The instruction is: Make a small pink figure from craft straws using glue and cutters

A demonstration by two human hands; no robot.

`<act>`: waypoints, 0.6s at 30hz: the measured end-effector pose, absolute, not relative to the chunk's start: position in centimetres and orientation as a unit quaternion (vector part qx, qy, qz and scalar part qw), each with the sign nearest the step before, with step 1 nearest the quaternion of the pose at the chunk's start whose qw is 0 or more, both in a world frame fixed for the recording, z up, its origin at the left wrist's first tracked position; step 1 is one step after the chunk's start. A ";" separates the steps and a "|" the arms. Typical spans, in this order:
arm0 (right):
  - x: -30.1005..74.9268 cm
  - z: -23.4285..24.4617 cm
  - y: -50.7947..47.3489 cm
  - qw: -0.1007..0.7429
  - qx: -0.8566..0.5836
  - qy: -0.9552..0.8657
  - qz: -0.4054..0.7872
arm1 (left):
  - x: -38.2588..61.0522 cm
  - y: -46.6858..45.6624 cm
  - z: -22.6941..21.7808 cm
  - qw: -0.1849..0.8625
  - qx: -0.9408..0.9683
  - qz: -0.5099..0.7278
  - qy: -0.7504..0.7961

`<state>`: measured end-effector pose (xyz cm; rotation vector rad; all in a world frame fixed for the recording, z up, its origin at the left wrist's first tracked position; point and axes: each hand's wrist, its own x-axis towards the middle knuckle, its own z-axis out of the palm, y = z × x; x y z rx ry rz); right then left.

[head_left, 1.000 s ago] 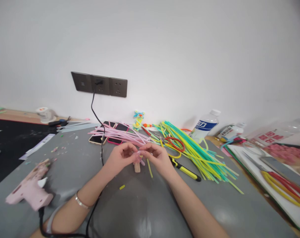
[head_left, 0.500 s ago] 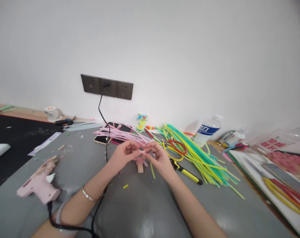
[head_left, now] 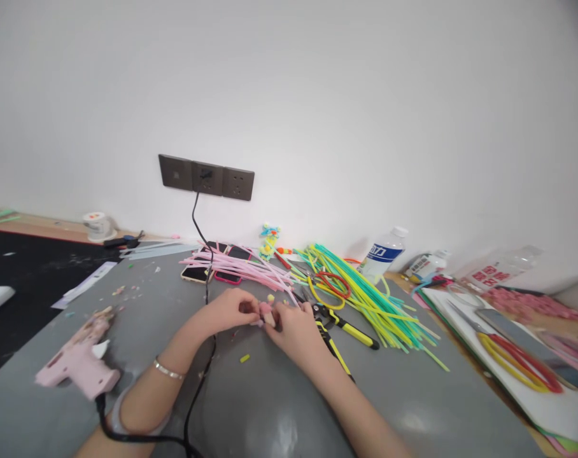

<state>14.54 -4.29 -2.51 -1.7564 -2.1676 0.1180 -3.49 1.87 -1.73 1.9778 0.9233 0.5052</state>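
Note:
A small pink and beige fuzzy figure [head_left: 267, 310] with a yellow tip sits between my two hands, just above the grey table top. My right hand [head_left: 296, 326] has its fingers closed around the figure's right side and covers part of it. Thumb and fingertips of my left hand [head_left: 239, 312] pinch at its left edge, where a bit of lilac shows. A bundle of pink pipe cleaners [head_left: 241, 267] lies right behind the hands. Beside my right hand rest yellow-and-black pliers [head_left: 349, 327], another pair partly hidden under the wrist.
A pink glue gun [head_left: 81, 369] lies left, its black cord crossing the table near my left arm. Yellow and green pipe cleaners [head_left: 379, 305], red-and-yellow-handled scissors [head_left: 334, 289] and a bottle [head_left: 383, 253] are at right. Phones [head_left: 197, 273] lie under the pink bundle.
My hands have come down slightly toward the table and turned the figure on its side. My right hand has shifted over it. The second pair of pliers now shows.

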 end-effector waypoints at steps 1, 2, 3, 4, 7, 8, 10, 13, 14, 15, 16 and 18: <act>14.7 -2.7 -4.2 0.181 -0.628 -0.755 0.051 | -3.5 1.9 -1.7 0.433 0.795 0.212 0.367; 15.0 -2.8 -4.0 0.199 -0.634 -0.743 0.071 | -3.5 2.0 -1.7 0.430 0.794 0.224 0.368; 15.3 -2.8 -3.8 0.230 -0.637 -0.729 0.103 | -3.5 2.0 -1.7 0.427 0.788 0.239 0.373; 15.6 -2.6 -3.6 0.273 -0.632 -0.710 0.148 | -3.4 2.0 -1.7 0.427 0.779 0.257 0.381; 16.2 -2.0 -3.1 0.400 -0.549 -0.643 0.354 | -2.8 1.9 -1.5 0.461 0.733 0.319 0.385; 16.1 -1.8 -3.0 0.425 -0.508 -0.615 0.428 | -2.5 1.8 -1.5 0.481 0.715 0.338 0.377; 15.5 -1.8 -3.0 0.449 -0.434 -0.561 0.543 | -1.9 1.5 -1.4 0.526 0.680 0.363 0.360; 14.3 -2.0 -2.9 0.473 -0.383 -0.519 0.601 | -1.2 1.1 -1.4 0.572 0.626 0.401 0.348; 14.0 -2.1 -2.8 0.476 -0.380 -0.519 0.600 | -1.1 1.0 -1.4 0.586 0.606 0.413 0.345; 13.9 -2.1 -2.6 0.477 -0.382 -0.524 0.593 | -1.0 1.0 -1.4 0.600 0.588 0.421 0.341; 13.8 -2.0 -2.5 0.474 -0.391 -0.534 0.581 | -1.0 0.9 -1.5 0.612 0.573 0.427 0.339; 13.9 -1.6 -2.5 0.452 -0.427 -0.574 0.534 | -1.0 1.0 -1.6 0.627 0.545 0.442 0.339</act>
